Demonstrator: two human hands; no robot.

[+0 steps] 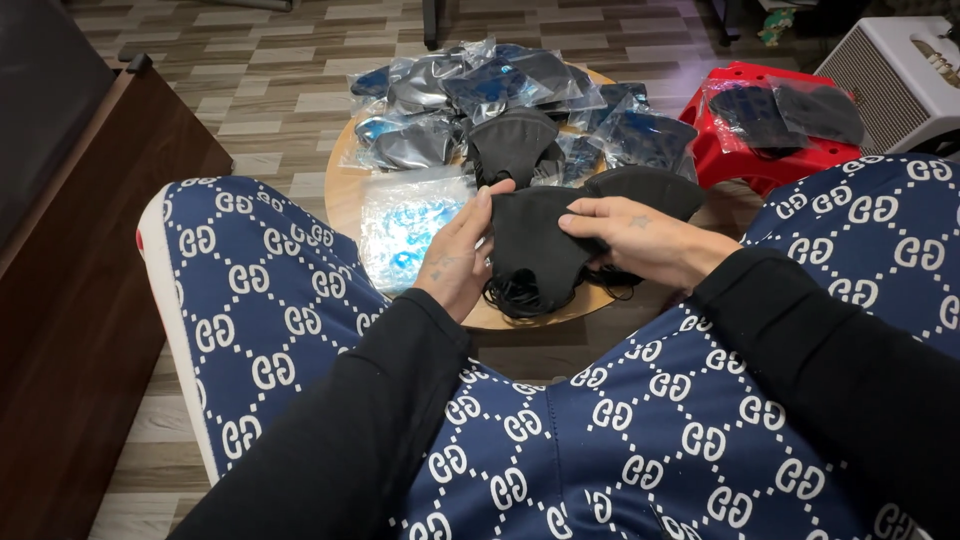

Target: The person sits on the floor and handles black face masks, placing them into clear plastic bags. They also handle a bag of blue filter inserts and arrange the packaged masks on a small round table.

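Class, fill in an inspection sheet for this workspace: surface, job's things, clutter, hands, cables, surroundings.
Surface: small round wooden table, mostly covered.
Job's things: stack of black face masks; more loose black masks behind.
Clutter: clear bags of packed masks; empty clear bags.
Hands: left hand and right hand both grip the stack.
Cables: nothing seen.
Surroundings: red stool with bagged masks, white appliance, dark cabinet, wood-pattern floor.

Left hand: your left hand [458, 262] holds the left edge of a black face mask [535, 245].
Right hand: your right hand [640, 240] rests on top of that mask.
Desk: the round wooden desk [345, 195] carries masks in clear bags [480, 100].
Stool: a red stool [745, 150] stands beside it.
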